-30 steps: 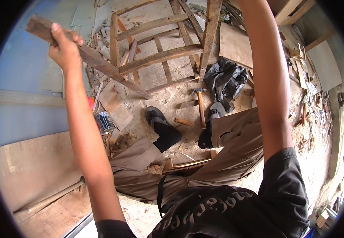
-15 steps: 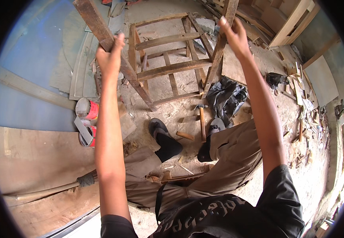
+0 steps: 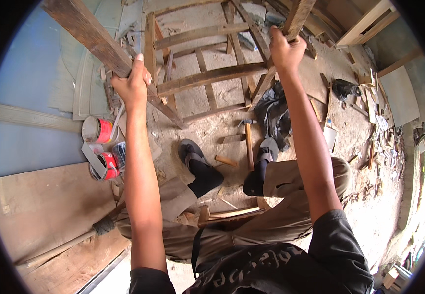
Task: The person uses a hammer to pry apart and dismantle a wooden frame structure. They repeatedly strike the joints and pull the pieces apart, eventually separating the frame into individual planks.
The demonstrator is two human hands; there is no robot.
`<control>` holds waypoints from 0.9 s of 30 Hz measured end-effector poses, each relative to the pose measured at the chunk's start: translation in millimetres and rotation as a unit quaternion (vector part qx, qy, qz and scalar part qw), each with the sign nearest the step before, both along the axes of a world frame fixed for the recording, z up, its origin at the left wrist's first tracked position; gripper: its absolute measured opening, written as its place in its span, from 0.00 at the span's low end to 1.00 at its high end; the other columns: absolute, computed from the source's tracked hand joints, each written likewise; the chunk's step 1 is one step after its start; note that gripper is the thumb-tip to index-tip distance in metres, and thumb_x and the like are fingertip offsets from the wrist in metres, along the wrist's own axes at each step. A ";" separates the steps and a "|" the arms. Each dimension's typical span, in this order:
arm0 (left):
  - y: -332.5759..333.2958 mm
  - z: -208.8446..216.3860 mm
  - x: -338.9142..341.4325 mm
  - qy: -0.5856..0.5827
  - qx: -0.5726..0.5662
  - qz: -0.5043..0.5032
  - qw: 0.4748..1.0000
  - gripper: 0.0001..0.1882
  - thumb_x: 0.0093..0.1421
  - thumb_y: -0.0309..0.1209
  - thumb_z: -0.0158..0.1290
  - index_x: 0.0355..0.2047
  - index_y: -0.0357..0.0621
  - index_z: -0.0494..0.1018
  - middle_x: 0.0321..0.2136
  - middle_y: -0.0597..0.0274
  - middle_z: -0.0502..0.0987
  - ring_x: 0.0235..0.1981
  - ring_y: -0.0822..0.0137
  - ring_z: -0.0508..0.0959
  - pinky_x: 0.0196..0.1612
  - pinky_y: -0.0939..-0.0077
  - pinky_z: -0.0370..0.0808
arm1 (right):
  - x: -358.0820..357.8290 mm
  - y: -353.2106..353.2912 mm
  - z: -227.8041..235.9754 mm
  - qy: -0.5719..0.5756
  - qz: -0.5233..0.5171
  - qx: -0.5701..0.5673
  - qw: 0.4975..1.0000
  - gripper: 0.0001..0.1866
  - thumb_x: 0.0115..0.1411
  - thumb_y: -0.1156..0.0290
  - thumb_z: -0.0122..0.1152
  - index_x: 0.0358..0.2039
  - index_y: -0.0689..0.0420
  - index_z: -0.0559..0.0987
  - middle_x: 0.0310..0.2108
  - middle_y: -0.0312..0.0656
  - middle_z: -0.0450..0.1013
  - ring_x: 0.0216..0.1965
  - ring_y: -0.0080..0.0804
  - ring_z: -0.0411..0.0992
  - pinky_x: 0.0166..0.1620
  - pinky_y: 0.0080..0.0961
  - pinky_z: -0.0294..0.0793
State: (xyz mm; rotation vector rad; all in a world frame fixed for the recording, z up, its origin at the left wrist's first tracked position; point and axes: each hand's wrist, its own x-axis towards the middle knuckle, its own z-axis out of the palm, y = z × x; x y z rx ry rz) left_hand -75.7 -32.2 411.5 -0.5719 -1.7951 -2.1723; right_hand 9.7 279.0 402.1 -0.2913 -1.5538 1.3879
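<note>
left hand closed around one leg of wooden frame, right hand gripping another leg, hammer on ground below frame, paint cans left of it

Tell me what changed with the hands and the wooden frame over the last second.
The left hand slid along its slanted leg, which swung steeper toward the person. The right hand, at first out of view up the other leg, came into view gripping it. The wooden frame drew nearer. Both grips stayed shut; the hammer stayed on the ground.
</note>
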 end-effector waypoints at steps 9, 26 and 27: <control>4.2 3.8 0.1 0.007 0.001 0.013 1.000 0.18 0.59 0.26 0.53 0.14 0.41 0.63 0.11 0.65 0.64 0.11 0.73 0.64 0.17 0.76 0.62 | 2.1 1.9 1.5 -0.003 0.021 -0.020 1.000 0.11 0.56 0.77 0.59 0.17 0.58 0.72 0.15 0.29 0.66 0.14 0.15 0.60 0.18 0.17 0.57; 6.4 2.0 5.6 -0.008 -0.003 0.044 0.999 0.18 0.59 0.24 0.52 0.13 0.41 0.63 0.09 0.65 0.65 0.09 0.74 0.63 0.16 0.75 0.62 | 2.8 -2.6 1.9 -0.017 -0.023 -0.026 0.999 0.13 0.57 0.76 0.59 0.17 0.54 0.69 0.13 0.27 0.63 0.13 0.14 0.58 0.17 0.17 0.53; 7.7 3.6 6.4 -0.003 -0.008 0.047 0.999 0.18 0.59 0.24 0.52 0.12 0.41 0.63 0.09 0.66 0.65 0.09 0.73 0.64 0.16 0.76 0.62 | 2.9 -3.1 1.6 -0.009 -0.016 -0.034 0.999 0.13 0.57 0.76 0.59 0.17 0.54 0.69 0.13 0.27 0.63 0.13 0.14 0.58 0.17 0.17 0.53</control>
